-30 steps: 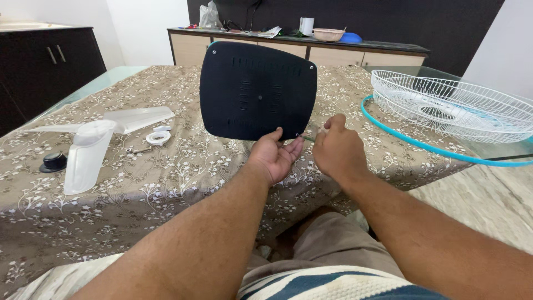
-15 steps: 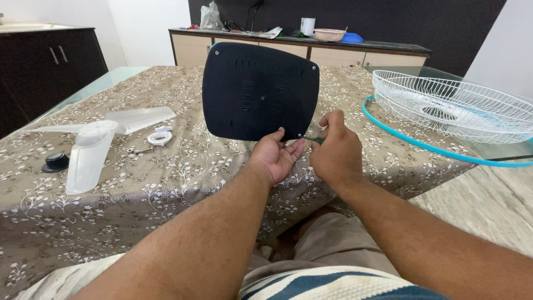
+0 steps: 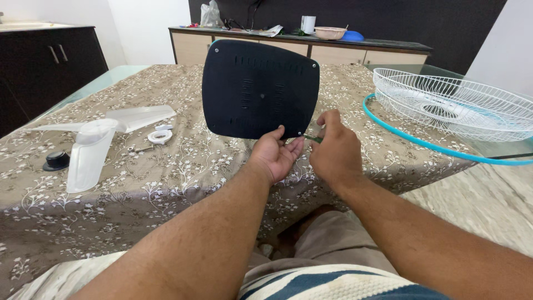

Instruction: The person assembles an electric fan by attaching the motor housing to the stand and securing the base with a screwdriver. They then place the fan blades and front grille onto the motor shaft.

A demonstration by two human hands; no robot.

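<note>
**Black base plate held upright for work at its lower corner**

The left hand [image 3: 276, 156] clamps the bottom edge of the black base plate [image 3: 260, 89], standing it upright on the desk [image 3: 183, 166], apparently so its underside faces the person. Just right of it, the right hand [image 3: 335, 151] pinches a thin green tool [image 3: 312, 139] at the plate's lower corner. Far right, 2 nested white fan guards [image 3: 455, 103] hold nothing. Well left lies a translucent fan blade [image 3: 94, 147].
</note>
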